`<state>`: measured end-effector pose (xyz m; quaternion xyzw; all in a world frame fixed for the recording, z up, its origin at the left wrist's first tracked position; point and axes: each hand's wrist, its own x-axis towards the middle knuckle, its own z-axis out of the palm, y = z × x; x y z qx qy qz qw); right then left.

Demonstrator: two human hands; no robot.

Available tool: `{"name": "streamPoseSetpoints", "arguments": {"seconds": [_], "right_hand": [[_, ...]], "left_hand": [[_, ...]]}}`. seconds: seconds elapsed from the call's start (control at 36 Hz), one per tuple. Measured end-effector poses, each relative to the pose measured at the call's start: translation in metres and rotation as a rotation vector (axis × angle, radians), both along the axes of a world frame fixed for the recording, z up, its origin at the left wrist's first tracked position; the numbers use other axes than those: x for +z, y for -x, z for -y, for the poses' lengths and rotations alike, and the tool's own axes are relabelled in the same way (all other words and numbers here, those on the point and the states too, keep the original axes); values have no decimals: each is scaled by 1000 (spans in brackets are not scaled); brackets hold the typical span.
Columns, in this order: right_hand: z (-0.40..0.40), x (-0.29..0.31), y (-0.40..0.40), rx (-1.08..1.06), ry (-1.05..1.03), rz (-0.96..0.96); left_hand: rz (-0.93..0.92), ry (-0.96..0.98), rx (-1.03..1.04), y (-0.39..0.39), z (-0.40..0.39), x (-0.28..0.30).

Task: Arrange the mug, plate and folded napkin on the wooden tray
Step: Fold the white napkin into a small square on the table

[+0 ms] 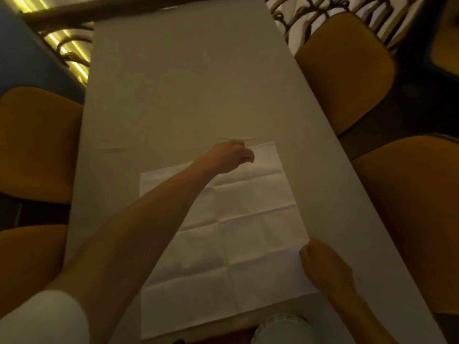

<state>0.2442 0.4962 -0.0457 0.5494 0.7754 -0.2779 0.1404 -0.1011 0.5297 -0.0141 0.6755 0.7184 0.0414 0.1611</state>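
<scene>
The napkin [223,234] lies open and flat on the tabletop [173,95], creases showing, near the person. The left hand [228,155] pinches its far corner with a closed grip; the right hand [320,264] pinches the near right edge, also closed. To fold well, I think, bring corner onto corner along one crease. Mug, plate and tray are not visible.

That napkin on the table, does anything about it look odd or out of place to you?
The napkin lies spread open and creased, skewed to the table edges, not folded. The left hand pinches its far corner, the right hand its near right edge. No mug, plate or tray is visible.
</scene>
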Motion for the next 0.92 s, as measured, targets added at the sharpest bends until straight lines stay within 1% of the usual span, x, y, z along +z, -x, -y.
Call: {"name": "streamPoseSetpoints", "arguments": {"seconds": [0.14, 0.22, 0.28, 0.36, 0.47, 0.58, 0.72, 0.86, 0.92], "right_hand": [[16, -8, -14, -187, -7, -90], [16, -7, -13, -281, -4, -146], [17, -8, -13, -279, 7, -107], [24, -9, -17, -240, -27, -1], [37, -12, -26, -277, -61, 71], [46, -18, -34, -264, -116, -19], [45, -22, -42, -280, -112, -151], [33, -16, -50, -318, -67, -280], [23, -8, -52, -356, -19, -292]], "left_hand": [[-23, 101, -130, -19, -50, -12], [-66, 107, -147, -29, -68, -20], [-61, 125, -128, -32, -73, -25], [-10, 152, -79, -31, -75, -34], [-49, 144, -47, -30, -78, -39], [-156, 118, -68, -36, -81, -38], [-238, 49, -96, -41, -83, -30], [-220, -73, -188, -30, -83, -17], [-183, -93, -165, -27, -83, -6]]}}
